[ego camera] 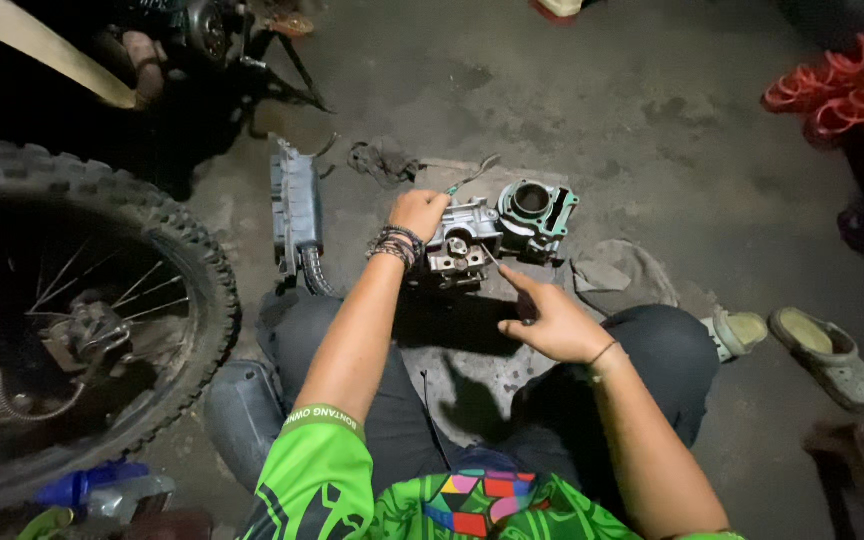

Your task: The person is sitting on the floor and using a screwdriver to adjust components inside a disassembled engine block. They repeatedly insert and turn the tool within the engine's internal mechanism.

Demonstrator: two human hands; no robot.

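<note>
A grey metal engine head (460,250) lies on the concrete floor between my knees, joined to a cylinder block (534,212) with a green gasket around its round bore. My left hand (418,212), with beaded bracelets on the wrist, is closed on the top left of the engine head beside a thin metal tool (474,176). My right hand (550,318) hovers just right of the head, forefinger stretched out toward it, other fingers curled, holding nothing that I can see.
A knobby motorcycle wheel (82,300) stands at the left. A grey ribbed part (295,205) and a dark rag (384,160) lie behind the engine. A cloth (617,272) lies right of it, sandals (822,350) farther right, red coiled hose (842,85) at the top right.
</note>
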